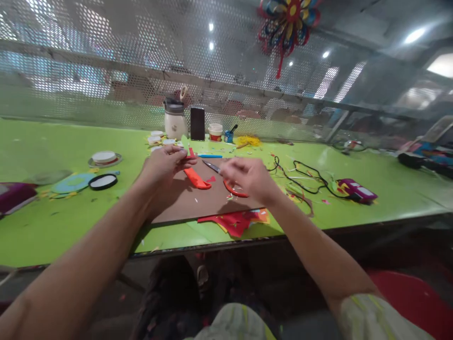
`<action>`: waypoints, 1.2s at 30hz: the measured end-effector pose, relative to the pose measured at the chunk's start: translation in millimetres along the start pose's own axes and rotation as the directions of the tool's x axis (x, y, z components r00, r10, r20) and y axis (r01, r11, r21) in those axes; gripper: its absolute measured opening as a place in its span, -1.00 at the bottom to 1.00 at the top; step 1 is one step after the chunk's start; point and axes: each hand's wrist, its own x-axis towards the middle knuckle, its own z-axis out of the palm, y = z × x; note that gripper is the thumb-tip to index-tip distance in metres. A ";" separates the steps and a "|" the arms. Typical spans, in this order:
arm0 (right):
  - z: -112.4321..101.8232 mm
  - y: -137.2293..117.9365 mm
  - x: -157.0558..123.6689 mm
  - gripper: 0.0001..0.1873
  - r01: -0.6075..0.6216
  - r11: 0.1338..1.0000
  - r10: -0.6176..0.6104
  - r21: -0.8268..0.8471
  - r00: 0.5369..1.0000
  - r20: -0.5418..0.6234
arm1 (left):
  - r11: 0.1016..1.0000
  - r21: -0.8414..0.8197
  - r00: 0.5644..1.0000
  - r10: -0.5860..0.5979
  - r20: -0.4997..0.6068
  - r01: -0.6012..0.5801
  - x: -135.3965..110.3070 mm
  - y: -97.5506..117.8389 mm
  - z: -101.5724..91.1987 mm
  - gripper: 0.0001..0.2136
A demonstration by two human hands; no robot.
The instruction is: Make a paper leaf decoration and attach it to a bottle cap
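My left hand [166,163] is closed in a pinch on a strip of orange-red paper [197,178] that droops from my fingers down onto the brown board [198,200]. My right hand [249,177] is wrapped round the red handles of a pair of scissors [226,182]. The metal blades point left toward the paper and stop just short of my left fingers. Both hands hover over the brown board on the green table [53,222].
Red and orange paper scraps [237,221] lie at the board's near edge. A black cable [304,177] and a purple device [356,190] sit right. Lids and discs [102,181] lie left. A jar [175,120], dark box [197,123] and paint cups [215,132] line the mesh wall.
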 end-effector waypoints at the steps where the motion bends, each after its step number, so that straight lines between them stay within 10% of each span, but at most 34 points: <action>1: 11.5 -9.9 -16.0 -0.83 0.144 0.976 -0.118 -0.166 0.981 0.156 | 1.000 0.005 1.000 0.011 0.011 -0.012 -0.1 -1.4 -0.2 -0.89; 4: 40.3 -23.8 -61.8 -0.64 0.433 0.741 -0.181 -0.514 0.865 0.467 | 0.999 -0.007 0.998 0.036 0.045 -0.036 -1.5 -3.2 -0.6 -0.90; 8: 52.2 -6.3 -95.3 -0.44 0.502 0.568 -0.156 -0.653 0.844 0.513 | 0.999 -0.053 0.997 0.015 0.077 -0.011 -2.9 -3.0 -1.3 -0.92; 20: 38.4 4.4 -101.7 -0.81 0.473 0.821 -0.373 -0.319 0.868 0.328 | 0.999 -0.039 0.988 -0.003 0.157 0.009 -8.3 -3.6 0.6 -0.88; 25: 26.3 -11.0 -82.9 -0.92 0.039 0.999 -0.038 -0.007 0.986 0.161 | 0.999 -0.007 0.986 -0.050 0.162 0.052 -13.3 0.3 3.4 -0.89; 28: 17.5 -16.2 -52.3 -0.86 -0.344 0.929 0.313 0.134 0.926 0.210 | 0.994 0.007 0.972 -0.110 0.207 0.111 -16.4 -0.7 6.1 -0.90; 36: 18.2 24.0 32.1 -0.80 -0.332 0.941 0.323 0.070 0.940 0.113 | 0.982 0.050 0.929 -0.191 0.317 0.185 -24.3 -15.8 13.1 -0.87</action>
